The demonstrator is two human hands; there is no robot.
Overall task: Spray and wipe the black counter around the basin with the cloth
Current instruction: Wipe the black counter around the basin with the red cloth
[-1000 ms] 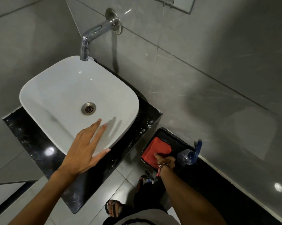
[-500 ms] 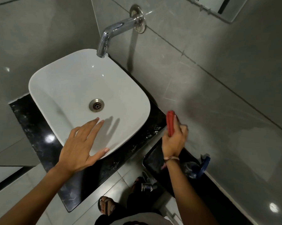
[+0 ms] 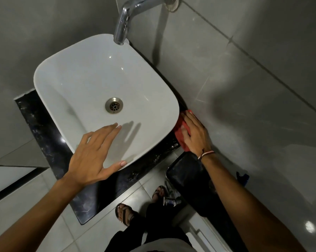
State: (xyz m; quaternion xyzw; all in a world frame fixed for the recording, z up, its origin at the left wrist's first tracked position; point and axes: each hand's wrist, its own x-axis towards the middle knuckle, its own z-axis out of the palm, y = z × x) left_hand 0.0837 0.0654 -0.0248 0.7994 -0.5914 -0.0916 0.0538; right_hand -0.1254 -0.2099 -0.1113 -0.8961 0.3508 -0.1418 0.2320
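A white basin [image 3: 91, 84] sits on the black counter [image 3: 44, 135]. My right hand [image 3: 194, 135] presses a red cloth [image 3: 180, 132] flat onto the counter in the narrow strip between the basin's right side and the grey wall. Most of the cloth is hidden under the palm. My left hand [image 3: 93, 155] rests with spread fingers on the basin's near rim, thumb over the edge. Only a blue bit of the spray bottle [image 3: 243, 178] shows behind my right forearm.
A chrome tap [image 3: 128, 17] juts from the wall over the basin's far rim. A lower black ledge [image 3: 186, 174] runs along the wall below my right wrist. My sandalled feet [image 3: 125, 213] stand on grey floor tiles.
My right hand lifted the red cloth off the lower ledge, carried it up and left, and now holds it flat on the counter beside the basin. The left hand stayed on the rim.
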